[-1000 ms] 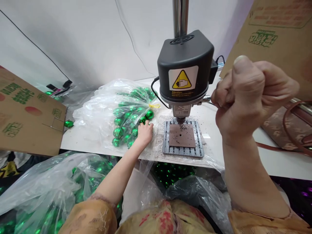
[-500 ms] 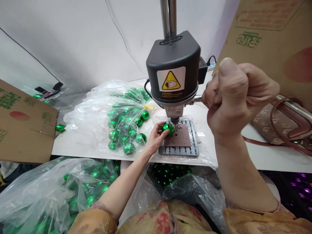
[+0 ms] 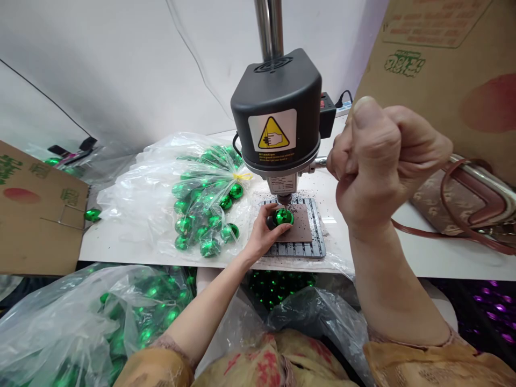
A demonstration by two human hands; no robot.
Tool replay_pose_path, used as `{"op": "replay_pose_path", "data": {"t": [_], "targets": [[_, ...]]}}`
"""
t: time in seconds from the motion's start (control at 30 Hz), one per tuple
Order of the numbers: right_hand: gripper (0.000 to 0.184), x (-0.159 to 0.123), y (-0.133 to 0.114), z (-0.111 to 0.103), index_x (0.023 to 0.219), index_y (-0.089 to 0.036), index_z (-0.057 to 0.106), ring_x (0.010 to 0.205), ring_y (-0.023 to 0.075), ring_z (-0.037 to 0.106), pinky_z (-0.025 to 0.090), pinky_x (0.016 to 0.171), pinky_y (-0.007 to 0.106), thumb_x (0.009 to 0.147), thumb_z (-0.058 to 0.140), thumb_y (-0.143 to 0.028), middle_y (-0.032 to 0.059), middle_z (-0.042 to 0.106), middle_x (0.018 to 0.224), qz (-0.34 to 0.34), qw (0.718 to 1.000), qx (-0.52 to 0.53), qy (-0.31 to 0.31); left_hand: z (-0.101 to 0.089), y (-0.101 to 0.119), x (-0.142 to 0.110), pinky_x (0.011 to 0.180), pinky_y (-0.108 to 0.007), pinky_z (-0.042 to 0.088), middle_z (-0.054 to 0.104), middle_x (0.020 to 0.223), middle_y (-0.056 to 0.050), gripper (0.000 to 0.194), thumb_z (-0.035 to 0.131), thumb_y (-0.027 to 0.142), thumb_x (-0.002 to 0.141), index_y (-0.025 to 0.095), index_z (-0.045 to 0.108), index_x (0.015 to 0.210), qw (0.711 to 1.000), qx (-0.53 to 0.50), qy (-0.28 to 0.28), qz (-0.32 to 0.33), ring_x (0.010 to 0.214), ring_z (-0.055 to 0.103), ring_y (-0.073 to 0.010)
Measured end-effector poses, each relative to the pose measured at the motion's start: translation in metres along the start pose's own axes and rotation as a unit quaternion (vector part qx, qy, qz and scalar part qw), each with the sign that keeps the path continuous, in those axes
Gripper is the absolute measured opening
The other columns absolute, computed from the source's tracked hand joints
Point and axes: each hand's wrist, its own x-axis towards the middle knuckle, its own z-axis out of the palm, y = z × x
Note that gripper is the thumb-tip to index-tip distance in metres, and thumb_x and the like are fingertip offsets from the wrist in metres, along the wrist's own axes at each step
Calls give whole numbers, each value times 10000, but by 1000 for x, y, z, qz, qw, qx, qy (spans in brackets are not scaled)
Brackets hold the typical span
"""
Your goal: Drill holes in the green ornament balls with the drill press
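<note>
In the head view a small black drill press (image 3: 278, 107) stands on the white table, with a yellow warning sticker on its housing. My left hand (image 3: 265, 232) grips a shiny green mirrored ball (image 3: 284, 216) with thumb and fingers, just under the chuck (image 3: 285, 198). The ball sits over the brown board (image 3: 301, 228) on the slotted metal base (image 3: 318, 244). Whether the drill bit touches the ball I cannot tell. My right hand (image 3: 379, 156) is closed in a fist around the drill press's feed handle (image 3: 320, 162), whose end the fingers hide.
A clear plastic bag (image 3: 137, 188) with several green balls lies left of the press. Below the table edge hangs another bag (image 3: 80, 317) of green balls. Cardboard boxes (image 3: 40, 209) flank the table. A patterned handbag (image 3: 439, 199) lies at right. Dark shavings dot the base.
My left hand has moved the green ball slightly right, under the chuck, and its grip has shifted around the side. My right hand stays on the handle. The whole view has shifted slightly.
</note>
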Motion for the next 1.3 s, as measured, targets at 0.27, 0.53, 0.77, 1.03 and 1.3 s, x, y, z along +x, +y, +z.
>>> {"op": "replay_pose_path", "data": {"t": [0.27,0.53,0.77,1.03,1.3], "targets": [[458,1,-3,1,510,-177,293,398,53,283,185,415,275,845,603,-211,-43,292,440,-4,999,43,5,21,4,-2,894,-355,512,686,1120,-70,462,813,333,734,211,614,1132,999,29,38,3,1013,650,-220],[533,-11,-6,-10,519,-155,199,414,41,293,165,454,277,856,596,-264,-42,251,457,-4,999,16,-31,21,-7,-2,1006,-403,475,659,1225,-94,492,814,312,737,214,609,1174,1000,16,25,7,1145,614,-258],[538,-26,-3,-27,500,-160,194,440,40,252,208,456,281,891,533,-305,-35,240,451,25,996,-28,-80,22,-9,-2,1010,-410,463,658,1205,-86,474,805,332,754,217,600,1165,999,18,22,15,1151,604,-259],[532,-34,3,-29,507,-158,150,423,32,222,198,440,279,858,540,-243,-43,224,459,-16,997,-34,-62,24,-3,-6,902,-338,497,648,1114,-68,500,809,327,756,205,523,1147,999,-36,38,8,1018,631,-198],[472,-41,19,-31,579,-179,118,384,35,235,208,401,267,789,527,-73,-51,208,455,-166,984,29,-57,24,-4,-6,888,-338,499,643,1062,-53,475,810,346,758,211,531,1118,998,-41,41,12,988,629,-192]]}}
